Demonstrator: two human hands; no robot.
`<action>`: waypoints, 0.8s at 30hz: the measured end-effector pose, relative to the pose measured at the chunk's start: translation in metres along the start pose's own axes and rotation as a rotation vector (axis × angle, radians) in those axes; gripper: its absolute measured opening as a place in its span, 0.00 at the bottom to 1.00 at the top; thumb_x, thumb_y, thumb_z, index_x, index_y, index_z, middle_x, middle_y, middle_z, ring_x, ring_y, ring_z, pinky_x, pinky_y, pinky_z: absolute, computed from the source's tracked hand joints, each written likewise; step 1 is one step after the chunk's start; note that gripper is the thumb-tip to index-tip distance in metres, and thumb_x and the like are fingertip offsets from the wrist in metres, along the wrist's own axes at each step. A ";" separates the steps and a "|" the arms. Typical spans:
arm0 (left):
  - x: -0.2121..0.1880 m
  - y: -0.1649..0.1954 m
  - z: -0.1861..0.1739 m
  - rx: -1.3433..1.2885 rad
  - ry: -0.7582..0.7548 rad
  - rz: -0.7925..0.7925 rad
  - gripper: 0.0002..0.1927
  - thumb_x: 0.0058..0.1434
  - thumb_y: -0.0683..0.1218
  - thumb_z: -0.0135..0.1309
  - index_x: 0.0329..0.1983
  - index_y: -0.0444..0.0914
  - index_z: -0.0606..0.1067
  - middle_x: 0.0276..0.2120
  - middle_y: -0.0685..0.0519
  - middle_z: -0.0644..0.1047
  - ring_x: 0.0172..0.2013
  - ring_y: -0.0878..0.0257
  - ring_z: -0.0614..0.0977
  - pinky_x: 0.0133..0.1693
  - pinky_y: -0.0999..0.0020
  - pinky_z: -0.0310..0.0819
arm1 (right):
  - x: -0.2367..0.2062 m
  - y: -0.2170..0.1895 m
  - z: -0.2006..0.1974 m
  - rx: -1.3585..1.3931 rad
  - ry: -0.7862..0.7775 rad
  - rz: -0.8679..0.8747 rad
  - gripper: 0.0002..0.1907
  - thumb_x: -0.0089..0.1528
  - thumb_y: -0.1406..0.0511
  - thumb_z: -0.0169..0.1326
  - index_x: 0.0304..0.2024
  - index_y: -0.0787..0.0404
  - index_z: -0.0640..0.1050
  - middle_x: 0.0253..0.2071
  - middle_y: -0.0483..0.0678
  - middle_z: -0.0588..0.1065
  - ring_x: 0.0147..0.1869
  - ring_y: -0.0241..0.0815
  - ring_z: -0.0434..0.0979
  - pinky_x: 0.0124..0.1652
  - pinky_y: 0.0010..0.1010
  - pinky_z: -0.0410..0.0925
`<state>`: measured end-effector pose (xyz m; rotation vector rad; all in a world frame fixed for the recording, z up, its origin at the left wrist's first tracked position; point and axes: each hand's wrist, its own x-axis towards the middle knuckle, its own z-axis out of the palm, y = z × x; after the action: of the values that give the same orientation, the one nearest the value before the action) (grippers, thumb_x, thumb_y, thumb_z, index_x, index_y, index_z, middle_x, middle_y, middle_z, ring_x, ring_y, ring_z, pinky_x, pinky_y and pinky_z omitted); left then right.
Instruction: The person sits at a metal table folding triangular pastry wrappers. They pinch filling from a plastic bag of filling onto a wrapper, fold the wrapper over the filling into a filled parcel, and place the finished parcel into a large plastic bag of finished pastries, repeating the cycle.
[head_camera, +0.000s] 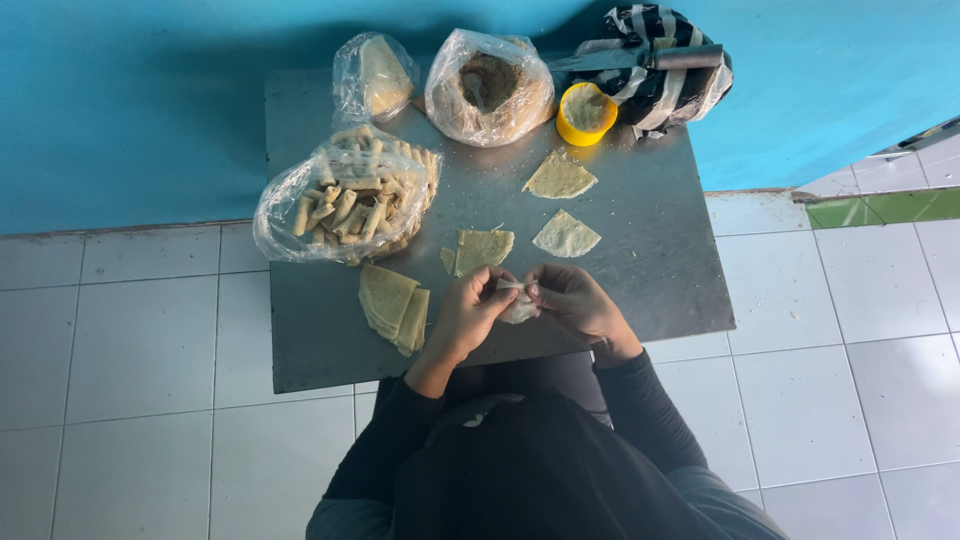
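Head view: over the counter (640, 290), left hand (470, 312) and right hand (575, 300) pinch a pale wrapper (517, 305) between them, fingers clamped on its edges. Thin, soft and probably tear-prone, it seems best gripped lightly at the rim. Rolls (350, 205) fill a bag nearby.

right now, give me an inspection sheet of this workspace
surface: grey metal table, a few crumbs on it
job's things: small pale wrapper piece pinched between left hand and right hand; cut wrapper sheets; folded stack
clutter: clear bag of finished rolls; two bags at the back, contents unclear; yellow cup; striped bag
grippers: both hands closed on the wrapper piece
cables: nothing seen
surroundings: white tiled floor, blue wall
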<state>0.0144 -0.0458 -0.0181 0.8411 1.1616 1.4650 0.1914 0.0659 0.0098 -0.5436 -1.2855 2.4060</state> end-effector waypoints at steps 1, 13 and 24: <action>-0.001 -0.001 -0.002 -0.042 -0.017 -0.037 0.05 0.67 0.39 0.56 0.45 0.33 0.76 0.37 0.54 0.80 0.38 0.72 0.81 0.40 0.75 0.78 | -0.002 0.001 -0.004 0.016 -0.015 0.036 0.11 0.67 0.66 0.59 0.47 0.68 0.77 0.40 0.45 0.77 0.42 0.33 0.76 0.44 0.26 0.70; -0.021 0.070 -0.061 0.480 0.401 0.180 0.08 0.66 0.43 0.59 0.47 0.38 0.76 0.37 0.54 0.81 0.35 0.66 0.83 0.39 0.70 0.79 | -0.018 -0.032 -0.045 0.178 0.205 -0.127 0.08 0.68 0.70 0.54 0.49 0.66 0.75 0.43 0.49 0.76 0.43 0.39 0.76 0.46 0.29 0.69; -0.026 0.092 -0.045 1.439 0.742 0.439 0.08 0.62 0.44 0.63 0.43 0.42 0.77 0.38 0.51 0.76 0.41 0.51 0.79 0.42 0.56 0.73 | -0.013 -0.043 -0.047 0.098 0.294 -0.162 0.05 0.70 0.68 0.55 0.45 0.65 0.76 0.43 0.47 0.75 0.43 0.36 0.76 0.44 0.27 0.70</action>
<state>-0.0494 -0.0808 0.0591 1.6042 2.8518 1.1023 0.2313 0.1148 0.0239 -0.7048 -1.0393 2.1484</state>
